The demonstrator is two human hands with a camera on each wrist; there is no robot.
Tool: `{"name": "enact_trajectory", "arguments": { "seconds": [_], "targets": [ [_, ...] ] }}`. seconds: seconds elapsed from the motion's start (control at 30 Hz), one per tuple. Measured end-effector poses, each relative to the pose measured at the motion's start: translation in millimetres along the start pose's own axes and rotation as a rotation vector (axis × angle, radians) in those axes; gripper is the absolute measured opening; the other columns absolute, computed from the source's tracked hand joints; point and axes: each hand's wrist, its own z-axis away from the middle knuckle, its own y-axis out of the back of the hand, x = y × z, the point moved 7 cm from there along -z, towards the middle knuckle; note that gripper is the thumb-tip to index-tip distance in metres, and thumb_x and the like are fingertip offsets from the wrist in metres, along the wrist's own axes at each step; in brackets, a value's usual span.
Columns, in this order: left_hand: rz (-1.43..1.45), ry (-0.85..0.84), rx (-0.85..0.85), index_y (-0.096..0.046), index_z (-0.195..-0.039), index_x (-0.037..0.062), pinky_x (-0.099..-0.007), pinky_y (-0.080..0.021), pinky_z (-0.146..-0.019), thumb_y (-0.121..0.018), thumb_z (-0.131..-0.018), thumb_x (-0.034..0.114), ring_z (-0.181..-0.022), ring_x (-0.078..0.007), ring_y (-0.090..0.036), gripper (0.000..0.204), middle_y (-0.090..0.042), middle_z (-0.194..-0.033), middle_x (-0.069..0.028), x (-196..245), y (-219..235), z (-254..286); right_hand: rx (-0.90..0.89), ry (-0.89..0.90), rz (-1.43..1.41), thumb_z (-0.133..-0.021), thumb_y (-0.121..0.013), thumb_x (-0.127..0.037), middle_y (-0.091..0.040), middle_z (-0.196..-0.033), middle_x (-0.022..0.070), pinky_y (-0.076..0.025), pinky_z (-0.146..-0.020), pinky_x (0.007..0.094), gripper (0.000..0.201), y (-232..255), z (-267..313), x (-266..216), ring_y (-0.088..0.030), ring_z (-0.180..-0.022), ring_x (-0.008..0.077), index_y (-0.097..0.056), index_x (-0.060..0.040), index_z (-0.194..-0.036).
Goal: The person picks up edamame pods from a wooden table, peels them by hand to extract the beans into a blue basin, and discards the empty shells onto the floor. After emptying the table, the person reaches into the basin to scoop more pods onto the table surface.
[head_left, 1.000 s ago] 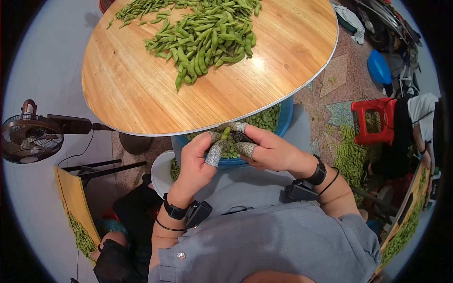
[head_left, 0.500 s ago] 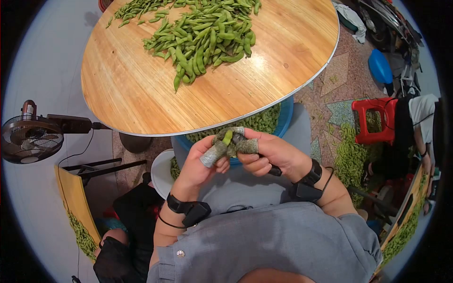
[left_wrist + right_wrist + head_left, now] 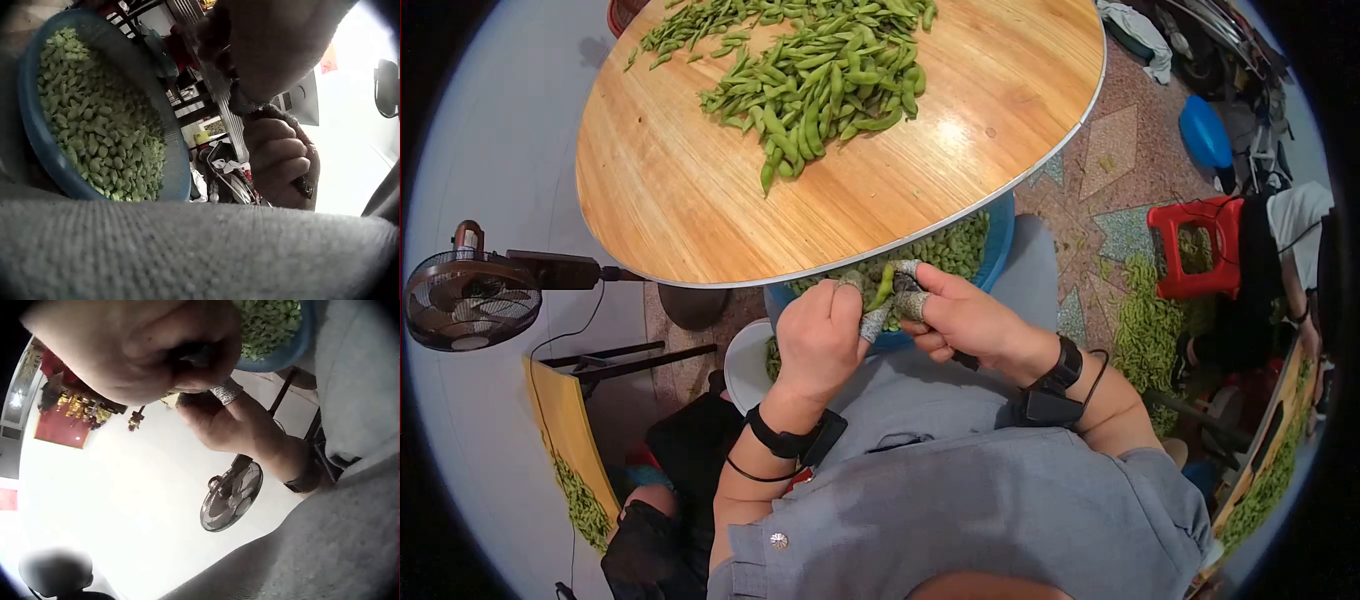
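Left hand (image 3: 818, 335) pinched pod (image 3: 885, 287); right hand (image 3: 975, 325), at its 3 o'clock, gripped dark tool (image 3: 966, 361). Pod was between hands, above basin (image 3: 1003, 240); pile (image 3: 815, 95) on table (image 3: 1000, 140) at 11 o'clock. Steady pinch, with tool well controlled, seemed best.

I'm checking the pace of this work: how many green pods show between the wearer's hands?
1: a green pod between the left hand and the right hand, just below the wooden table's edge in the head view. More might be hidden.
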Motion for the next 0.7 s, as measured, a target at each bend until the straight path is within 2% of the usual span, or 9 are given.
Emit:
{"name": "enact_trajectory", "arguments": {
  "seconds": [0.1, 0.17, 0.37, 0.43, 0.47, 0.53, 0.57, 0.67, 0.7],
  "targets": [
    [-0.019, -0.069, 0.027, -0.05, -0.076, 0.0056, -0.0348, -0.042, -0.049, -0.062, -0.061, 0.006, -0.059, -0.0262, -0.052, 0.019, -0.045, -0.067, -0.0088, 5, 0, 0, 0.036, -0.002, 0.026, -0.091, -0.036, -0.01, -0.038, -0.068, -0.0046, -0.025, -0.044, 0.0179, 0.019, 1, 2, 0, -0.027, -0.05, 0.0029, -0.042, -0.0163, -0.108],
    [-0.023, -0.124, 0.043, -0.051, -0.076, 0.0058, -0.035, -0.042, -0.05, -0.062, -0.061, 0.007, -0.059, -0.0261, -0.052, 0.019, -0.045, -0.067, -0.009, 11, 0, -1, 0.022, 0.011, 0.034, -0.09, -0.038, -0.014, -0.044, -0.072, -0.005, -0.033, -0.046, 0.0182, 0.023, 4, 2, 2, -0.036, -0.056, 0.0028, -0.046, -0.0141, -0.112],
    [-0.004, 0.043, 0.021, -0.053, -0.079, 0.0051, -0.0342, -0.042, -0.05, -0.062, -0.066, 0.008, -0.06, -0.0274, -0.051, 0.016, -0.047, -0.07, -0.0111, -1, -14, 4, 0.033, 0.102, 0.033, -0.09, -0.039, -0.013, -0.043, -0.071, -0.0044, -0.032, -0.045, 0.0181, 0.022, 0, 0, -3, -0.036, -0.055, 0.0033, -0.047, -0.0137, -0.111],
    [0.374, 0.197, 0.087, -0.053, -0.083, 0.004, -0.0296, -0.039, -0.049, -0.058, -0.08, 0.011, -0.055, -0.0223, -0.049, 0.009, -0.048, -0.068, -0.0078, -16, -19, 6, 0.03, 0.104, 0.033, -0.09, -0.039, -0.013, -0.043, -0.07, -0.0042, -0.031, -0.045, 0.0182, 0.024, 0, -1, -1, -0.036, -0.055, 0.0033, -0.047, -0.0133, -0.113],
    [0.376, 0.197, 0.086, -0.053, -0.083, 0.004, -0.0296, -0.039, -0.049, -0.058, -0.08, 0.011, -0.055, -0.0223, -0.049, 0.009, -0.048, -0.068, -0.0078, -16, -17, 7, 0.028, 0.103, 0.035, -0.09, -0.039, -0.012, -0.043, -0.07, -0.0041, -0.031, -0.045, 0.0183, 0.025, 0, -2, 0, -0.037, -0.055, 0.0033, -0.047, -0.0129, -0.114],
    [1.468, 0.972, -0.129, -0.053, -0.087, 0.0036, -0.0254, -0.036, -0.049, -0.05, -0.092, 0.016, -0.052, -0.0152, -0.046, 0.013, -0.047, -0.066, -0.0025, -32, -55, 30, -0.017, 0.08, 0.002, -0.09, -0.039, -0.011, -0.043, -0.07, -0.004, -0.03, -0.044, 0.0184, 0.027, 1, -3, 4, -0.037, -0.055, 0.0034, -0.046, -0.0124, -0.116],
    [1.784, 1.044, -0.102, -0.053, -0.089, 0.0048, -0.0234, -0.034, -0.048, -0.042, -0.096, 0.017, -0.051, -0.0103, -0.044, 0.018, -0.047, -0.066, 0.0007, -25, -59, 32, -0.064, 0.057, -0.03, -0.09, -0.039, -0.01, -0.043, -0.07, -0.0039, -0.03, -0.044, 0.0186, 0.028, 1, -3, 7, -0.037, -0.054, 0.0034, -0.046, -0.0118, -0.117],
    [1.809, 1.042, -0.254, -0.053, -0.09, 0.0029, -0.0249, -0.038, -0.052, -0.046, -0.092, 0.013, -0.054, -0.0131, -0.046, 0.012, -0.05, -0.067, -0.0026, -31, -67, 44, -0.073, -0.02, -0.016, -0.09, -0.04, -0.01, -0.042, -0.069, -0.0047, -0.027, -0.045, 0.0179, 0.03, 17, -10, 13, -0.035, -0.054, 0.0024, -0.045, -0.0118, -0.12],
    [1.812, 1.045, -0.253, -0.053, -0.09, 0.0029, -0.0249, -0.038, -0.052, -0.046, -0.092, 0.013, -0.054, -0.0131, -0.046, 0.012, -0.05, -0.067, -0.0026, -31, -71, 47, 0.037, 0.065, 0.087, -0.088, -0.054, -0.015, -0.043, -0.067, -0.0042, -0.031, -0.044, 0.0216, 0.025, 27, -15, 12, -0.035, -0.05, 0.0053, -0.051, -0.0118, -0.113]
  ]
}}
